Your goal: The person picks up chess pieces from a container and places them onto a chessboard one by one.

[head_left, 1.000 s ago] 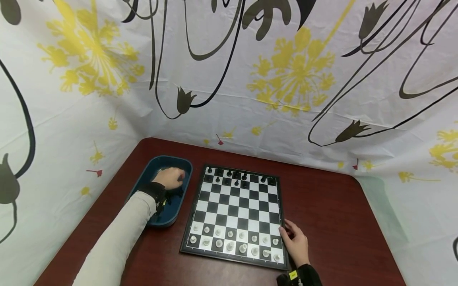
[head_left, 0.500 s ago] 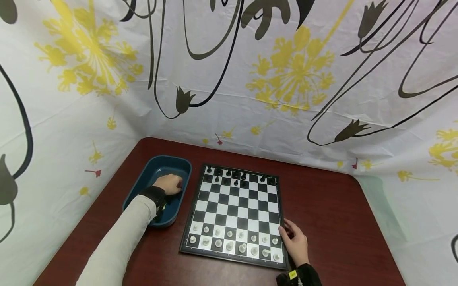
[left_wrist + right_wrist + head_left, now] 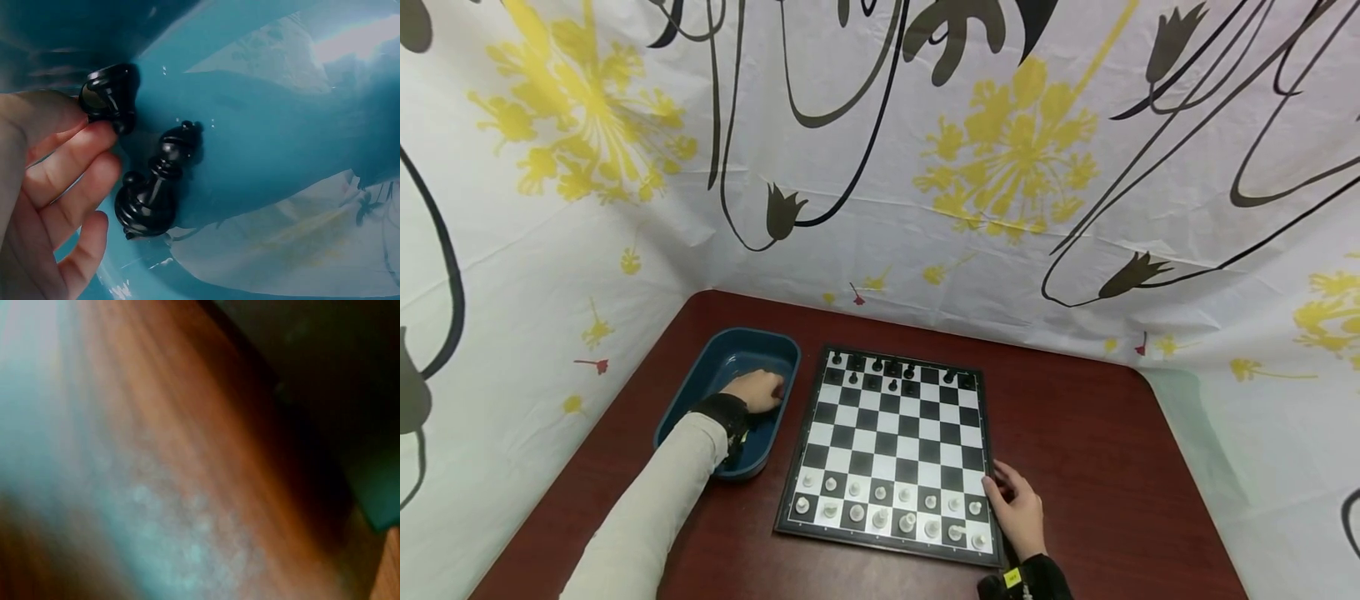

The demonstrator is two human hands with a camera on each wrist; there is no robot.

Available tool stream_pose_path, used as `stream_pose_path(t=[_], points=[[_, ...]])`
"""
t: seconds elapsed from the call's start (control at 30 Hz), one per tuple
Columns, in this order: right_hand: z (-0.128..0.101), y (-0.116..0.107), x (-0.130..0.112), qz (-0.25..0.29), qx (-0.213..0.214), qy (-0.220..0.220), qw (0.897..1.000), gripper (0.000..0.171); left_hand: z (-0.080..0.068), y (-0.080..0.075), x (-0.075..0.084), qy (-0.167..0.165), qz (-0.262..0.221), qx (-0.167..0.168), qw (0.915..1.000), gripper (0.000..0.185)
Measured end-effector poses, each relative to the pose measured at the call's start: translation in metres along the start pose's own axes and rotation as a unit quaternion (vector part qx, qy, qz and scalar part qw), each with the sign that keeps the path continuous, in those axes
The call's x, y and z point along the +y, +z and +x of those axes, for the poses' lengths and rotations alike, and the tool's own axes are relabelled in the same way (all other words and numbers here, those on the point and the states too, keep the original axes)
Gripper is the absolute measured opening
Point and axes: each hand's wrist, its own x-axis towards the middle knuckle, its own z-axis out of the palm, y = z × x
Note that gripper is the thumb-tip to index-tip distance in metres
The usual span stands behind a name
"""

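Right hand: my right hand (image 3: 1019,510) lies nearest me, flat on the table (image 3: 1097,467) at the near right corner of the chessboard (image 3: 891,454), fingers relaxed and straight, tips touching the board's edge, holding nothing. The right wrist view is only a blur.
White pieces: the white pieces (image 3: 891,510) stand in the two rows of the board closest to me.
Left hand: my left hand (image 3: 758,390) is down inside the blue tray (image 3: 700,392), left of the board. In the left wrist view my thumb and fingers (image 3: 75,156) pinch a small black piece (image 3: 111,95) against the tray wall.
Loose piece: a second black piece (image 3: 156,187) lies on its side on the tray floor, just beside my fingers; I cannot tell whether they touch it.
Black pieces: a few black pieces (image 3: 892,373) stand on the board's far rows, with gaps between them.
Backdrop: a white cloth (image 3: 1000,167) with yellow flowers hangs behind the table.
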Motion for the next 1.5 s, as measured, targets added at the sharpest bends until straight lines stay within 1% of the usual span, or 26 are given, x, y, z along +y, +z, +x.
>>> stream_pose_path(t=[0.13,0.33,0.5,0.6,0.73,0.83,1.07,1.13,1.23,1.37,1.5], points=[[-0.001,0.0,0.0,-0.003,-0.002,0.007,1.0,0.034,-0.002,0.001,0.0,0.0,0.003,-0.004,1.0,0.006],[-0.001,0.001,-0.001,-0.006,-0.007,0.007,1.0,0.035,-0.002,0.002,0.0,0.007,0.011,-0.002,0.9999,0.016],[-0.001,0.001,-0.002,-0.006,-0.002,0.003,1.0,0.034,0.0,0.002,0.0,0.003,0.0,0.0,1.0,0.018],[-0.001,0.001,-0.002,-0.007,0.001,0.0,1.0,0.033,0.001,0.0,-0.001,0.008,-0.008,-0.005,0.9999,0.015],[-0.001,0.001,-0.002,-0.005,0.003,-0.003,1.0,0.033,0.0,-0.006,-0.004,0.014,-0.021,-0.014,0.9996,0.002],[0.0,0.001,-0.002,-0.005,0.003,-0.001,1.0,0.033,0.0,-0.01,-0.008,0.018,-0.022,-0.015,0.9995,0.006],[0.0,0.001,-0.002,-0.008,0.003,0.004,1.0,0.033,0.003,-0.014,-0.022,0.037,-0.027,0.008,0.9989,0.006],[0.0,0.001,-0.002,-0.008,0.004,0.003,1.0,0.033,0.002,-0.017,-0.024,0.037,-0.027,0.01,0.9989,0.005],[-0.001,0.001,-0.002,-0.007,0.004,0.002,1.0,0.033,-0.001,-0.028,-0.023,0.029,-0.026,0.014,0.9991,0.005],[-0.001,0.001,-0.001,-0.008,0.006,0.002,1.0,0.032,-0.001,-0.044,-0.015,0.024,-0.028,0.026,0.999,0.006],[0.0,0.001,-0.002,-0.006,0.007,0.004,1.0,0.032,0.007,-0.056,-0.002,0.034,-0.013,0.052,0.998,0.01]])
